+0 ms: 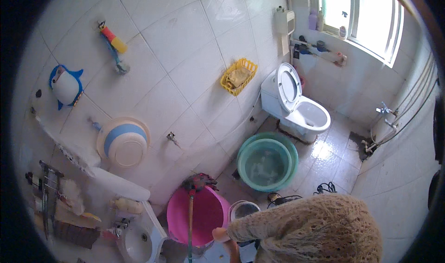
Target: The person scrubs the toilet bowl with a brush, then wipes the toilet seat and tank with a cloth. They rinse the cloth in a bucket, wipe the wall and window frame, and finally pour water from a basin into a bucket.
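Observation:
A sleeve of loose brown knit (306,224) comes in from the lower right. At its end my right hand (219,234) is curled beside the lower right rim of a large pink tub (175,210). Whether its fingers grip anything is unclear. Just below, a bare forearm (233,252), seemingly my left, rises from the bottom edge; its hand is hidden or merges with the right one. A mop with a green handle (190,224) crosses in front of the tub. Its dark red and black head (199,182) is at the tub's far side. A small white bucket (245,209) stands beside the tub.
Two nested green basins (241,165) hold cloudy water on the tiled floor. Behind them stands a toilet (323,117) with its lid raised. Black cable (325,188) lies near the sleeve. A washbasin (134,244) is at lower left. A yellow basket (239,76) hangs on the wall.

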`<action>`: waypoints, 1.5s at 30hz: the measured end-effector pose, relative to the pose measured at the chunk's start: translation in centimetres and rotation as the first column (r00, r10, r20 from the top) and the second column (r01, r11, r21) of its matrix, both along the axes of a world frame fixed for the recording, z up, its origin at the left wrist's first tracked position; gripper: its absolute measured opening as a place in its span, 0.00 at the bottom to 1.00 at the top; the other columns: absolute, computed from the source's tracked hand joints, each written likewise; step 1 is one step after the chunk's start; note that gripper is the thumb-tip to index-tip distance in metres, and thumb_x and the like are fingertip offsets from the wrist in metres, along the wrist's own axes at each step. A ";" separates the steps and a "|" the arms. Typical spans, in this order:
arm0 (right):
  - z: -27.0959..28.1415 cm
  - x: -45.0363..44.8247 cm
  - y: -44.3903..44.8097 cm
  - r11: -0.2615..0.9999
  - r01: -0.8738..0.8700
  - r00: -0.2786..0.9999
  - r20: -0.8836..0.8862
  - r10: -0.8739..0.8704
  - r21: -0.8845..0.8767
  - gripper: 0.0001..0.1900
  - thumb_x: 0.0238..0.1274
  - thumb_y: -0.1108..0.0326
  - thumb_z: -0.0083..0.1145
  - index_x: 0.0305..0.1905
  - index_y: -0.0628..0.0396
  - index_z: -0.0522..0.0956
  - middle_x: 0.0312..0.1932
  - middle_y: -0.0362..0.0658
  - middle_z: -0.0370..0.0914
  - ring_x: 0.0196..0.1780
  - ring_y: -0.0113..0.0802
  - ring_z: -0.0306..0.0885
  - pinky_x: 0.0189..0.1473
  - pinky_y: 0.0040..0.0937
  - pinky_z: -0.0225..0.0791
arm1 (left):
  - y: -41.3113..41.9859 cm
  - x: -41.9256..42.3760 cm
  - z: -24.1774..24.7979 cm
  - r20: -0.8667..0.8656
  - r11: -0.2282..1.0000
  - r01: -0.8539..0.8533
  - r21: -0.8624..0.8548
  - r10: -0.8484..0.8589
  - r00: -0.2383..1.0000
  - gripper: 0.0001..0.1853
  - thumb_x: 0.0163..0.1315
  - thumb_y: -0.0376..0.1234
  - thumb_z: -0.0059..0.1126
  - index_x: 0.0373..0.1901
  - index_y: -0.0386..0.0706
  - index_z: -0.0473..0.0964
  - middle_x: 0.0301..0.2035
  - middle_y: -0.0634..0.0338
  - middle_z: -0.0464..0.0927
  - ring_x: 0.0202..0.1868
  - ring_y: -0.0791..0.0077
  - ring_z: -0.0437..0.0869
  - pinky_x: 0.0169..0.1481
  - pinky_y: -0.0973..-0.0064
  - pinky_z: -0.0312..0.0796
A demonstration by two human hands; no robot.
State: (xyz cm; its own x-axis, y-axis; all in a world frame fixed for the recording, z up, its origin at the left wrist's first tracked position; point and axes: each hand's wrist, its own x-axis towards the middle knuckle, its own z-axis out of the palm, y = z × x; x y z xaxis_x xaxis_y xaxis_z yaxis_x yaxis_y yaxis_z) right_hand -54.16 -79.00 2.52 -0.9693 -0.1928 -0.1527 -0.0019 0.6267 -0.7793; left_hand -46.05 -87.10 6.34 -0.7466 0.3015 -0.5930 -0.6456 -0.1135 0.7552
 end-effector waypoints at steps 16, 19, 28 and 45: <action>7.4 3.7 7.7 0.939 -0.031 0.910 0.378 0.169 -0.344 0.19 0.53 0.56 0.63 0.47 0.55 0.75 0.36 0.44 0.78 0.33 0.36 0.79 0.36 0.36 0.77 | -0.5 1.9 2.7 -0.506 0.536 -0.143 -0.832 -0.626 0.594 0.29 0.58 0.38 0.62 0.54 0.29 0.64 0.44 0.40 0.74 0.48 0.49 0.76 0.51 0.59 0.69; 10.1 4.2 10.0 0.852 0.025 0.837 0.476 0.268 -0.523 0.22 0.54 0.55 0.65 0.49 0.56 0.74 0.38 0.45 0.78 0.34 0.36 0.79 0.36 0.35 0.78 | -1.5 0.3 4.9 -0.473 0.618 0.074 -0.783 -0.668 0.574 0.29 0.58 0.39 0.61 0.53 0.27 0.66 0.42 0.42 0.76 0.45 0.55 0.78 0.48 0.63 0.71; 17.0 6.2 13.3 0.673 0.035 0.827 0.399 0.396 -0.739 0.25 0.53 0.59 0.68 0.53 0.59 0.73 0.40 0.48 0.78 0.38 0.37 0.80 0.38 0.33 0.79 | -2.5 2.2 14.7 -0.028 0.979 0.035 0.199 -0.030 0.999 0.20 0.70 0.38 0.43 0.52 0.29 0.70 0.42 0.51 0.77 0.41 0.69 0.79 0.46 0.71 0.74; 22.7 8.2 17.6 0.893 -0.283 0.940 0.086 0.331 -0.349 0.26 0.51 0.52 0.66 0.47 0.61 0.74 0.45 0.52 0.77 0.48 0.43 0.76 0.49 0.38 0.67 | -1.0 2.9 15.2 -0.440 0.997 -0.061 -0.054 0.031 0.897 0.12 0.69 0.30 0.44 0.51 0.36 0.68 0.41 0.62 0.72 0.43 0.75 0.72 0.51 0.78 0.66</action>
